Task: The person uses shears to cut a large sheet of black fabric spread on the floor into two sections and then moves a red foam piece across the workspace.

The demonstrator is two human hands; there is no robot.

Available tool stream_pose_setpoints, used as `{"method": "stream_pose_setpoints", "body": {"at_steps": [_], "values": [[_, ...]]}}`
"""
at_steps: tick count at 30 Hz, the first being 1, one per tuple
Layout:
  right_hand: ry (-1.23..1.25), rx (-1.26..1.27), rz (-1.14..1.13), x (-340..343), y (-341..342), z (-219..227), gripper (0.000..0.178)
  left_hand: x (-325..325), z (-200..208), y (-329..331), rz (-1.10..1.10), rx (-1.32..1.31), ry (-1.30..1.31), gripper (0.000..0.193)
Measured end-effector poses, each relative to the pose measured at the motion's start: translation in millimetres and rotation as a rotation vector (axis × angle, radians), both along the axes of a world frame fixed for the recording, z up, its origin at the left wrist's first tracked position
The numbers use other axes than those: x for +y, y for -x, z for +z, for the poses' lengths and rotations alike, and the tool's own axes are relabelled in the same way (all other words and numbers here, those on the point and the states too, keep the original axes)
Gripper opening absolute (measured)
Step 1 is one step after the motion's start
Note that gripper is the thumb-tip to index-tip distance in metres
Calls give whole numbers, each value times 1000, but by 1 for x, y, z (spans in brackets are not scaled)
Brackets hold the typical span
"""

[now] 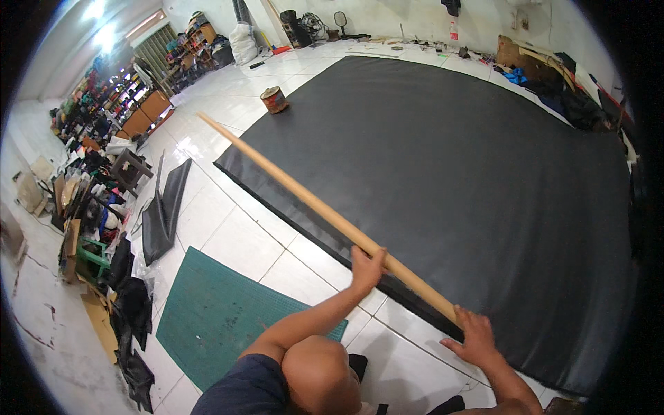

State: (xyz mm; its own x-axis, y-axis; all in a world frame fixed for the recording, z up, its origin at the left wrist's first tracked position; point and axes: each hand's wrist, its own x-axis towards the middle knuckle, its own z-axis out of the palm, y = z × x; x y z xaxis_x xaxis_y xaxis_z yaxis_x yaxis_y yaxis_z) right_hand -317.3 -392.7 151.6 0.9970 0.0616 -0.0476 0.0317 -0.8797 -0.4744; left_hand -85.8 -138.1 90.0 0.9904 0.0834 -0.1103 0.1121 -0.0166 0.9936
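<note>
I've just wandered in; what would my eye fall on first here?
Probably the huge dark sheet on the white tiled floor, filling the picture's middle and right. Across its near-left edge slants a long tan pole, with the person's left hand and right hand on it. A rusty-looking can stands at the sheet's far-left edge.

On the floor [235,238], a sheet [449,173]; over its near left edge, a pole [311,200]; at its far left edge, a tin [274,102]; left of the sheet, a mat [221,311].
</note>
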Motion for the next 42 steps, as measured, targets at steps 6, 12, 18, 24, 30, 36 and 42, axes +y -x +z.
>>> {"method": "stream_pose_setpoints", "body": {"at_steps": [6, 12, 18, 24, 30, 36, 42], "values": [[52, 234, -183, -26, 37, -49, 55, -6, -7, 26, -454, 373, 60, 48], [145, 324, -154, -37, 45, -76, 56, 71, -102, 20, -260, 88, -450, 29], [115, 333, 84, 8, 22, -76, 58, 113, -102, 23, -67, 69, -621, 24], [171, 297, 148, 10, 25, -82, 57, 134, -85, 17, -120, -19, -881, 34], [292, 236, 4, -45, 29, -79, 52, 103, -59, -9, -178, -331, -1057, 59], [290, 120, -288, -94, 65, -98, 47, 69, -75, -26, -596, 54, -1362, 98], [251, 84, -635, -119, 71, -104, 51, 72, -76, -19, -613, 83, -1434, 105]]}}
